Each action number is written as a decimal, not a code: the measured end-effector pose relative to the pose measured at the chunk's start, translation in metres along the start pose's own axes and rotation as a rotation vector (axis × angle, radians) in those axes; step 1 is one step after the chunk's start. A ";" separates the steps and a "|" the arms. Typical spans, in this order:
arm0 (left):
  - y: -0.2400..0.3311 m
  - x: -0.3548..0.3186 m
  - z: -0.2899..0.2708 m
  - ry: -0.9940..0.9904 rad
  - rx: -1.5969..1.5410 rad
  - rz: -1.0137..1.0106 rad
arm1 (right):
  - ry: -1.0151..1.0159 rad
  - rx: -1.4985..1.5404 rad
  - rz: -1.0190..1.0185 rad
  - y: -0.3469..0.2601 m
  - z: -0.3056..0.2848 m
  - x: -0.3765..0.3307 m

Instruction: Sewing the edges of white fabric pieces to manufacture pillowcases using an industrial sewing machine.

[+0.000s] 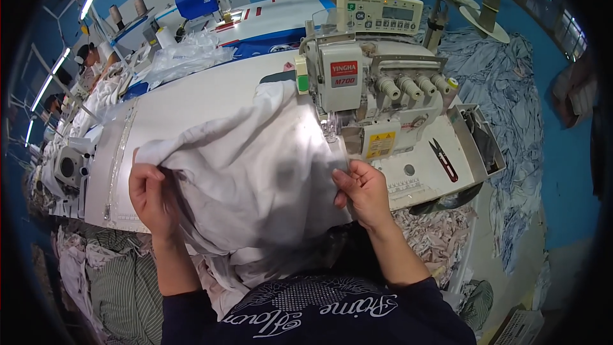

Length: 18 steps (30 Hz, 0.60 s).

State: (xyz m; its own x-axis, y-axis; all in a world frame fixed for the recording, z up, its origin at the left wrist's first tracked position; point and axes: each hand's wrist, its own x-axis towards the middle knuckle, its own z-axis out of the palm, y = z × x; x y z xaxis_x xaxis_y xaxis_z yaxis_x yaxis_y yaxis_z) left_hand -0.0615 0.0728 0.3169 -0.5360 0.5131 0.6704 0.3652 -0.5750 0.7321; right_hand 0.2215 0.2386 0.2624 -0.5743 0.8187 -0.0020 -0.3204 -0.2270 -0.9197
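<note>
A large piece of white fabric (255,172) lies over the sewing table and hangs off its front edge toward my lap. My left hand (153,198) is closed on the fabric's left edge and lifts it a little. Near the machine, my right hand (361,191) pinches the right edge between thumb and fingers. That edge runs up to the needle area of a white overlock sewing machine (341,80), where a lamp lights the cloth brightly. Whether the cloth lies under the presser foot is too small to tell.
Thread snips (445,161) with dark handles and a round grey disc (409,169) lie right of the machine. An open box (476,134) stands beyond them. Bluish cloth (504,89) is heaped at right, striped cloth (121,281) below left. Clear plastic (185,61) and other people are farther back.
</note>
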 end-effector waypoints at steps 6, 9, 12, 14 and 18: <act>0.004 0.035 0.016 -0.014 -0.129 0.019 | 0.007 0.000 0.007 0.002 -0.003 0.002; 0.009 0.056 0.028 -0.027 -0.142 0.065 | 0.011 -0.005 0.011 0.002 -0.003 0.003; 0.015 0.076 0.026 -0.066 -0.178 0.096 | 0.000 -0.005 0.008 0.001 -0.001 0.003; 0.015 0.091 0.025 -0.114 -0.207 0.132 | -0.002 -0.002 -0.003 0.002 -0.002 0.003; 0.019 0.120 0.036 -0.176 -0.232 0.185 | 0.013 -0.023 0.007 0.004 -0.005 0.003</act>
State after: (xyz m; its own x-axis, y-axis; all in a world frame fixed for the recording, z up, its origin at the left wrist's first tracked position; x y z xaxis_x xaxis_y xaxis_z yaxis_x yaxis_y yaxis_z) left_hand -0.0915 0.1463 0.4155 -0.3298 0.4774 0.8144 0.2502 -0.7877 0.5630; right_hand 0.2221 0.2433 0.2566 -0.5667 0.8238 -0.0139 -0.2986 -0.2210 -0.9284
